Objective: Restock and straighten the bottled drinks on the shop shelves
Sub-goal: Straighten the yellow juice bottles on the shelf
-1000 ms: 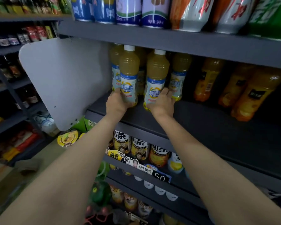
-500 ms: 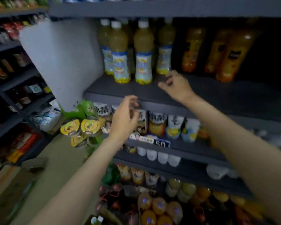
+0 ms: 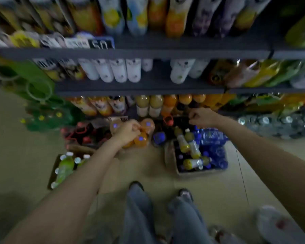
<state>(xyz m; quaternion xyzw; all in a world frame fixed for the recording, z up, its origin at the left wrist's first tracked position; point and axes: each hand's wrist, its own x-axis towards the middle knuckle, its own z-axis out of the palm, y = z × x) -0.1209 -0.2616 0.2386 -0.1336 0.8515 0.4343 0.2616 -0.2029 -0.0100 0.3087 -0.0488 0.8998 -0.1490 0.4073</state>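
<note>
The head view looks down past both forearms. The left hand [image 3: 128,132] has its fingers curled loosely and holds nothing, hovering over a pack of orange bottles [image 3: 143,132] on the floor [image 3: 148,166]. The right hand [image 3: 200,117] is likewise curled and empty, in front of the lowest shelf's orange bottles [image 3: 171,103]. Below it a cardboard box [image 3: 197,171] holds yellow-labelled bottles [image 3: 192,148] lying tilted. A second box of green bottles [image 3: 65,168] sits to the left. White bottles [image 3: 116,70] line the shelf [image 3: 139,88] above. All is blurred.
</note>
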